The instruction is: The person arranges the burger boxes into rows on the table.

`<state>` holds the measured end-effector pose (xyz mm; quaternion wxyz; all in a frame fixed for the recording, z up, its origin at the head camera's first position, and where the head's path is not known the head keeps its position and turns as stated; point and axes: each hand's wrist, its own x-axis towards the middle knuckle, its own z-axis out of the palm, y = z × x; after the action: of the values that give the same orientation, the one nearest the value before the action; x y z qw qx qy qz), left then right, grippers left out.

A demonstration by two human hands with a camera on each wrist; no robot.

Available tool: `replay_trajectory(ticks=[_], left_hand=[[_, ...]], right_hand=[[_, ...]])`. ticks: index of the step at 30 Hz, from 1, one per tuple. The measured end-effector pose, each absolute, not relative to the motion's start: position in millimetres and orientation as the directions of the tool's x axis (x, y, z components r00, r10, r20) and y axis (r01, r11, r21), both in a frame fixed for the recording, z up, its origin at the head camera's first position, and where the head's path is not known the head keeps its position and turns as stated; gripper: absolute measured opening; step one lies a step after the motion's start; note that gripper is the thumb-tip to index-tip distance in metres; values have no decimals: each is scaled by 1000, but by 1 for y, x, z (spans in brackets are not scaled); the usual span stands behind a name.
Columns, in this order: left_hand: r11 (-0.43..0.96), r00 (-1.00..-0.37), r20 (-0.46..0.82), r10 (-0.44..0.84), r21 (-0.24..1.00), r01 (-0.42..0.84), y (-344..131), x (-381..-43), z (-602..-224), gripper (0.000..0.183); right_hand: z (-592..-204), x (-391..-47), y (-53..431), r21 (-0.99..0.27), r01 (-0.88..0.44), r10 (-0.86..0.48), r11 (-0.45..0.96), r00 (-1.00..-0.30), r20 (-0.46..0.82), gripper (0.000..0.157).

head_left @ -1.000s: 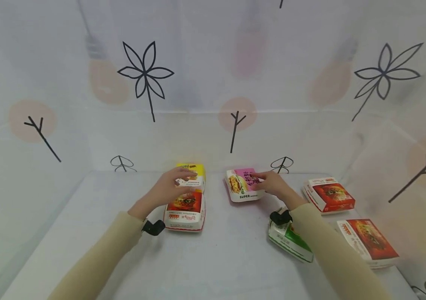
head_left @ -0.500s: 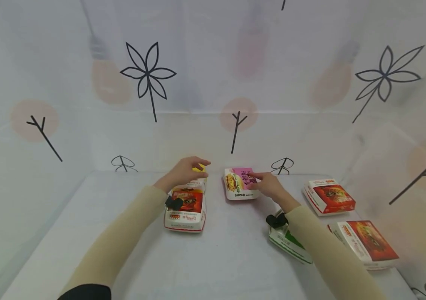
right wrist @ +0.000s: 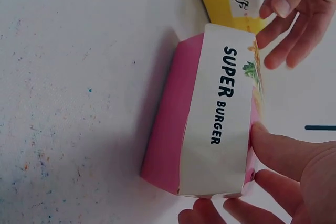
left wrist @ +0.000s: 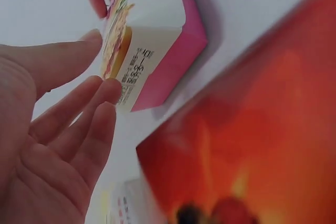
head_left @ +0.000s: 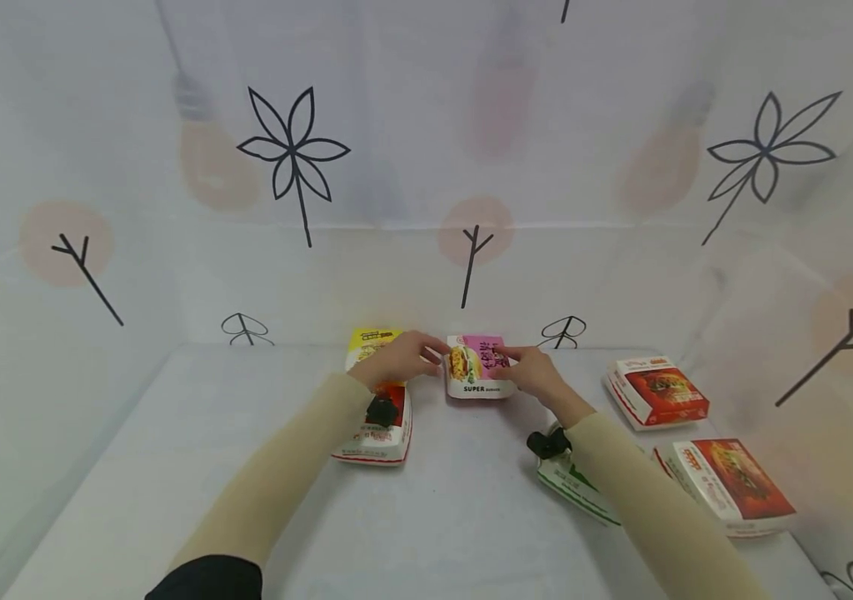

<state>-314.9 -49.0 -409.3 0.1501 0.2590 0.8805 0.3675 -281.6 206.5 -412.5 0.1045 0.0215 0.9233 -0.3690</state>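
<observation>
A pink and white burger box (head_left: pixel 477 385), printed "SUPER BURGER", sits near the back of the table. My right hand (head_left: pixel 542 377) holds its right end; in the right wrist view the thumb lies on the top edge and the fingers bend around the end. From the left my left hand (head_left: pixel 401 360) reaches over two other boxes. Its thumb and fingers are loosely spread, fingertips right at the pink box's left end in the left wrist view. Under that arm are a yellow and white burger box (head_left: pixel 368 342) and a red-topped burger box (head_left: pixel 395 437), both partly hidden.
Beneath my right forearm lies a green and white burger box (head_left: pixel 572 490), partly covered. Two red-topped boxes stand farther right, one (head_left: pixel 670 396) behind the other (head_left: pixel 745 487). A patterned white cloth wall (head_left: pixel 396 275) rises directly behind the table (head_left: pixel 441 517).
My left hand has moved right, from above the yellow and red boxes to the pink box's left end. The pink box has shifted slightly left with my right hand at it.
</observation>
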Motion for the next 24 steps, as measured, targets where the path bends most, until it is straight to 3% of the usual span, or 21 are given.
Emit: replay_trajectory(ticks=[10,17,24], left_hand=[[611,-833,-77,548,717,335,-39,-312,-409,35],[685,-869,-24,494,626,372,-28,-317,-409,30],[756,-899,-9,437,546,362,-20,-319,-406,45]], right_hand=[[-412,-282,206,-672,83,-73,736,-977,-201,64],[-413,-284,208,-665,31,-139,746,-969,-202,62],[-411,-286,210,-655,17,-154,756,-967,-202,61]])
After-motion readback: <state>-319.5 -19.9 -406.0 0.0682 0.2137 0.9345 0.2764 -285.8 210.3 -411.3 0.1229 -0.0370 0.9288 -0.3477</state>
